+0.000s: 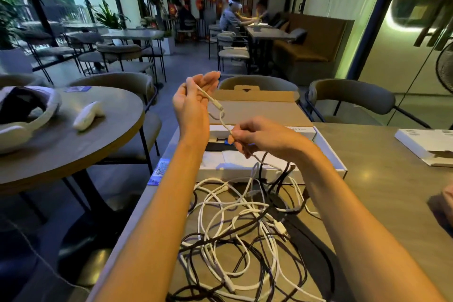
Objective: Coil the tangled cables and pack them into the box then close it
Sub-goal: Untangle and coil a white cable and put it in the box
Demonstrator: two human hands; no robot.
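Head: white cable (224,123) slants up-left.

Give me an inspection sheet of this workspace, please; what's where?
Surface: rectangular table, brown top.
Job's things: open box, lid folded back; tangled cables piled in front of it.
Clutter: flat white package at the right; QR sticker at the left edge.
Hands: left hand and right hand hold one white cable between their fingers, above the box.
Cables: black and white, intertwined, uncoiled.
Surroundings: round table with headset; chairs, plants, seated people.
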